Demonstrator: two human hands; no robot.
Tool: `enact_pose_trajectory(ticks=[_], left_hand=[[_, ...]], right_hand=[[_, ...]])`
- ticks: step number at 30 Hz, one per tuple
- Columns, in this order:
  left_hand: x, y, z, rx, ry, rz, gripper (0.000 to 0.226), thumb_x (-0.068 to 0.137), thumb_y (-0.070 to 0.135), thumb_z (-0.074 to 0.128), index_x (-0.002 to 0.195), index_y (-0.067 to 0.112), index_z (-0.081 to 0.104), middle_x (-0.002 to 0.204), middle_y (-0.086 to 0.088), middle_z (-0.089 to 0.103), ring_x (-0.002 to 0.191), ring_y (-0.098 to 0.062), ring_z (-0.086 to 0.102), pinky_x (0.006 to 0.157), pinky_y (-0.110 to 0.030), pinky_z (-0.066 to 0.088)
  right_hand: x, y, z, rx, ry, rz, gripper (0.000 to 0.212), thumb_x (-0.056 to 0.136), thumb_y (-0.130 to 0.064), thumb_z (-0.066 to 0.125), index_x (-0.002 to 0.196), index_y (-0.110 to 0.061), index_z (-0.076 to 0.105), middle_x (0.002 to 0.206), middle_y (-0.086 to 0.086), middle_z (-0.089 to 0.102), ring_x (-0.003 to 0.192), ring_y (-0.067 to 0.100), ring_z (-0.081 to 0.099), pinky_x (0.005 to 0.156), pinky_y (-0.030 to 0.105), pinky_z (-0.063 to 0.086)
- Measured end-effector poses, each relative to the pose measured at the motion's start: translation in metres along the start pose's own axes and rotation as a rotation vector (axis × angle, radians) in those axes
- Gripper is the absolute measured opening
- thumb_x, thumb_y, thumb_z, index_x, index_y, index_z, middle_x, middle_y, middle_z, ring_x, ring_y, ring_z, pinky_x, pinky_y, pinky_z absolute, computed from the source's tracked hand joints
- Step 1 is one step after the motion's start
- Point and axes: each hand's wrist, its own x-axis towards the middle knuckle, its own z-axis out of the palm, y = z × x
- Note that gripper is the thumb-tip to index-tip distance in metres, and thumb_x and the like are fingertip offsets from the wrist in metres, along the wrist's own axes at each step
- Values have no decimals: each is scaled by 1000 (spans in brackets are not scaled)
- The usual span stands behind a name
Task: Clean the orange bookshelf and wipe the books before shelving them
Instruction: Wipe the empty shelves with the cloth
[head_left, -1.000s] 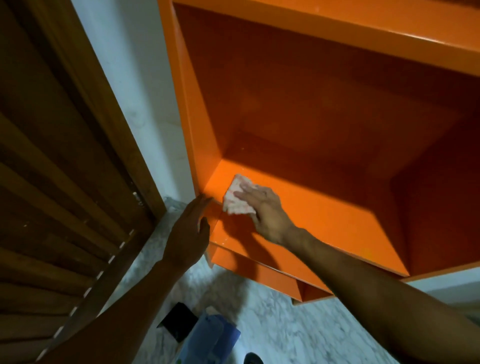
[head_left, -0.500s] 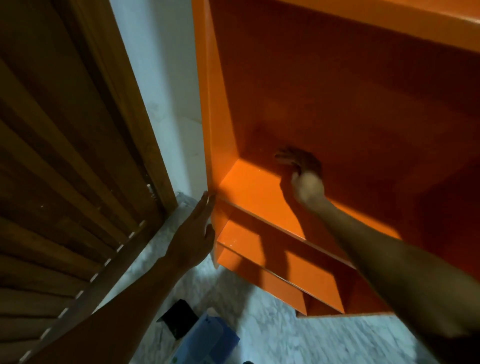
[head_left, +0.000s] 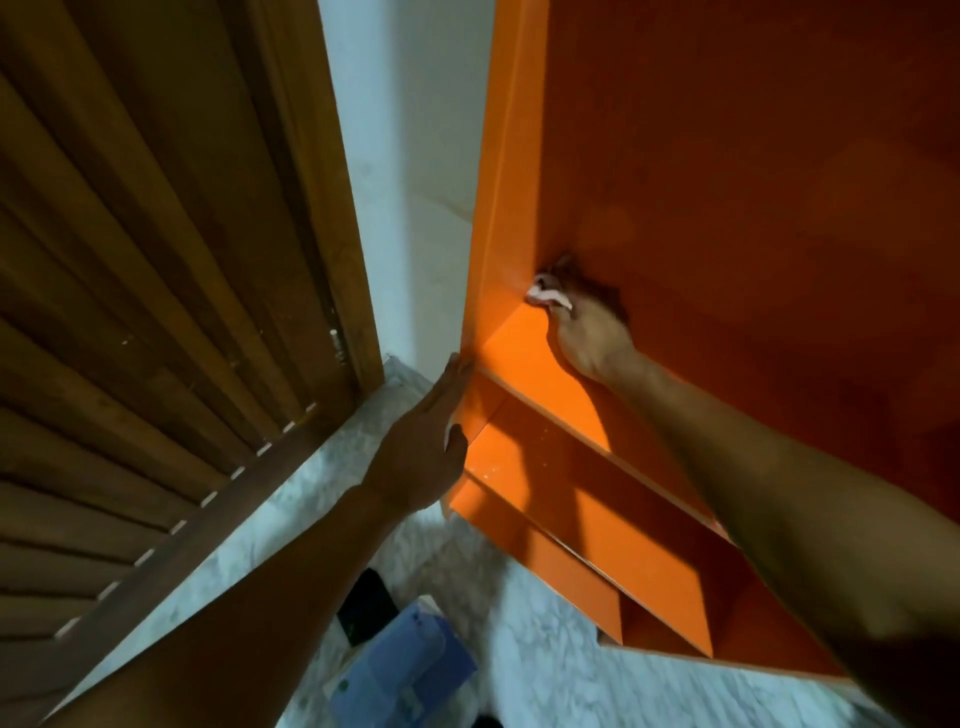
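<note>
A person stands over an orange bookshelf (head_left: 519, 218) that fills the right half of the frame, its left side panel running up the centre. Their right arm reaches in from the lower right, crossing over the front edges of the lower shelves and hiding part of them. The right hand (head_left: 589, 332) sits deep in the back left corner of a compartment, just right of centre, with its fingers curled around a small pale cloth (head_left: 545, 297) pressed where the shelf floor meets the side panel. Only a scrap of the cloth shows beyond the fingers.

The left arm comes up from the lower left. The left hand (head_left: 423, 452) lies flat with straight fingers against the outer face of the side panel, at centre frame, holding nothing.

A slatted wooden door (head_left: 156, 291) takes up the left of the frame, with a strip of white wall (head_left: 410, 171) between it and the shelf. Marble-patterned floor (head_left: 545, 680) spreads across the bottom. On it, at lower centre, lies a blue book (head_left: 400, 670), partly tucked behind the left forearm, with a dark flat object (head_left: 366, 605) just above it, too dim to identify.
</note>
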Motion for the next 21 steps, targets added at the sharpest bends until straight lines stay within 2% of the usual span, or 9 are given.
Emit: enact_pose_trajectory(ticks=[5,7,9,12,14,16,18,20,21], left_hand=[[11,21,-11,-124,17,-55,81,95,-3,46,160,31,11,163,9,30,126,-15,56,102,-36,51],[13,25,-18,-166,21,-44,78,91,-4,41,160,25,17,162,7,30,139,-3,40,113,-23,39],[12,31,-26,-185,15,-31,71,90,9,37,159,20,23,160,0,36,142,-10,40,117,-30,36],[14,38,-35,-144,10,-25,65,92,9,40,156,12,30,135,-27,58,109,-33,60,92,-34,48],[17,38,-39,-69,6,-18,65,93,-2,41,155,9,30,117,-35,63,92,-36,62,72,-18,45],[18,36,-43,-26,-23,28,64,93,-9,41,155,4,29,109,-36,64,70,-17,66,64,-2,41],[16,34,-42,-39,-54,75,64,91,-12,41,153,-3,29,107,-38,64,58,6,58,53,1,38],[11,32,-39,-75,-75,86,67,88,-9,43,154,-2,28,117,-41,59,62,9,59,51,-4,41],[9,29,-33,-91,-73,71,70,88,-8,44,155,1,28,122,-41,57,75,1,65,59,-10,50]], right_hand=[[-51,-20,19,-120,4,-96,47,97,-15,52,144,-19,50,152,7,46,137,30,37,109,25,21],[-70,-27,29,-87,5,-157,52,91,-7,54,141,-20,54,149,8,49,132,33,42,109,32,26],[-85,-28,36,-99,-13,-230,61,81,2,54,137,-22,57,147,8,52,125,34,46,105,44,37],[-107,-32,39,-258,-59,-359,69,72,11,54,132,-22,61,147,4,52,122,34,45,99,54,41],[-121,-29,33,-418,-94,-487,52,79,-1,47,125,-17,66,141,4,57,123,38,47,101,54,40],[-136,-21,23,-576,-108,-565,49,85,-18,34,117,-12,70,130,7,65,122,37,49,103,46,33],[-153,-7,12,-679,-109,-580,54,82,-19,31,117,-9,71,126,9,67,120,32,43,100,41,27],[-173,10,-1,-712,-94,-570,52,81,-12,34,118,-10,70,126,8,67,119,30,40,98,40,26],[-184,19,-8,-722,-78,-564,49,80,-6,40,119,-11,70,126,8,67,120,30,40,97,41,26]])
